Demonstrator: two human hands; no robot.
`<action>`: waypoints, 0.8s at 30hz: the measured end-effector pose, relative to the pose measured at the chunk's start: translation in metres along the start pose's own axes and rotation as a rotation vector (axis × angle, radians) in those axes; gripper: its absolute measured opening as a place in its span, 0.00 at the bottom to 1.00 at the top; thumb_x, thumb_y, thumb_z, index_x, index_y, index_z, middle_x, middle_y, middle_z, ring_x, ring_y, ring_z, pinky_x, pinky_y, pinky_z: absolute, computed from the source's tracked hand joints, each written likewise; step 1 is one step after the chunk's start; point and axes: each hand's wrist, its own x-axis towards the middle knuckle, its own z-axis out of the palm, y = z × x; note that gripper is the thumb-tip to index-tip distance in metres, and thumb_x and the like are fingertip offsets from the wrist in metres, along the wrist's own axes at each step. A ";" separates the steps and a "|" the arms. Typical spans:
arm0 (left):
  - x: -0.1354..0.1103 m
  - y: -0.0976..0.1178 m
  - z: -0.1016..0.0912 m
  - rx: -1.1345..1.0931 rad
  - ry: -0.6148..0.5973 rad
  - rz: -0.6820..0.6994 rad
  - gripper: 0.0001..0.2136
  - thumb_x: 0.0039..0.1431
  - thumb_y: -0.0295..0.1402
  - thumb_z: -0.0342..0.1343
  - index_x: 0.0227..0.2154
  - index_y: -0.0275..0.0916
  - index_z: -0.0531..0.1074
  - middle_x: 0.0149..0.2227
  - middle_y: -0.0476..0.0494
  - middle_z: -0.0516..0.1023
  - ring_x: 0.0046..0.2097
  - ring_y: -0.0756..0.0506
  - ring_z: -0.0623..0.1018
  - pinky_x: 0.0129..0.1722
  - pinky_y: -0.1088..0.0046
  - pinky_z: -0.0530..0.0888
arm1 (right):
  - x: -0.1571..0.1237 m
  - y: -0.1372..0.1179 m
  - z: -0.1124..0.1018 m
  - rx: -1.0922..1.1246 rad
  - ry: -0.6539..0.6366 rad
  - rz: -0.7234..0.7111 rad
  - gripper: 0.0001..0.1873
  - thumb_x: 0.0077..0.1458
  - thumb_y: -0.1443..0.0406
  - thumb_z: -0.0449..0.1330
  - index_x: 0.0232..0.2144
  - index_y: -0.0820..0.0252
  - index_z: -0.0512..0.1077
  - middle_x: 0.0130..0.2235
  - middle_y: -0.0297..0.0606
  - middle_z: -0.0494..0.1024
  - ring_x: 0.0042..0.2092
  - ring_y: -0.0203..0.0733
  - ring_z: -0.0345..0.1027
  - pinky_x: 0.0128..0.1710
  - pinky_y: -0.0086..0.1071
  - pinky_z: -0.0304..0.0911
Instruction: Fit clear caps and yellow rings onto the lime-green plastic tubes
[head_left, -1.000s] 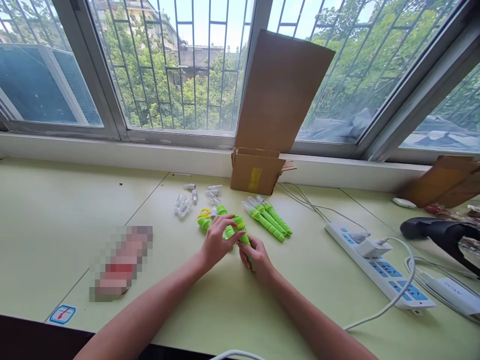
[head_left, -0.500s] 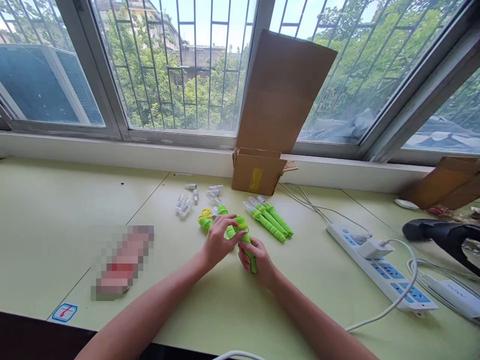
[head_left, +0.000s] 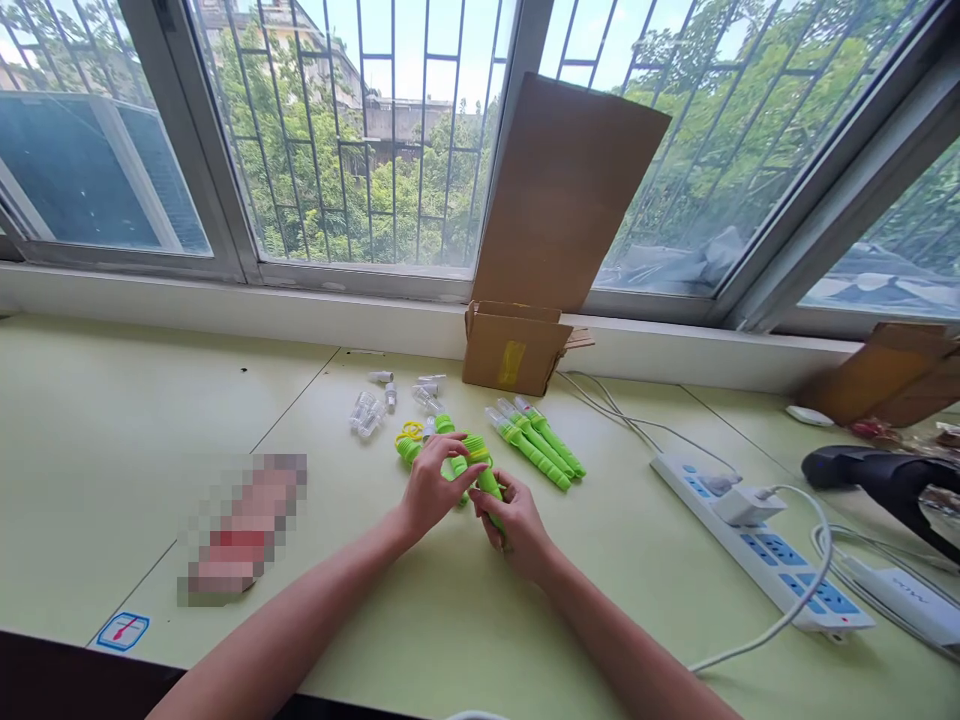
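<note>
My right hand is wrapped round the handle of a green plastic toy stick, held just above the pale green table. My left hand pinches the stick's upper end, fingers closed on its ribbed head. Two more green pieces with a yellow ring lie just behind my left hand. Three finished green sticks with clear tips lie side by side to the right. Several small clear plastic caps are scattered further back.
A small open cardboard box stands at the windowsill with a cardboard sheet leaning behind it. A white power strip with cables runs along the right. A black device sits far right. A blurred object lies left.
My hands have stayed on the green stick, shifting it slightly; my right hand's grip has turned a little and the stick's lower end is now hidden in it.
</note>
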 end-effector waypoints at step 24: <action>0.001 0.007 -0.001 -0.048 -0.021 -0.012 0.09 0.52 0.34 0.64 0.32 0.38 0.69 0.41 0.38 0.77 0.48 0.41 0.77 0.40 0.63 0.79 | 0.001 -0.008 -0.004 0.099 -0.040 0.058 0.13 0.44 0.58 0.65 0.27 0.62 0.69 0.16 0.29 0.68 0.14 0.30 0.55 0.13 0.25 0.47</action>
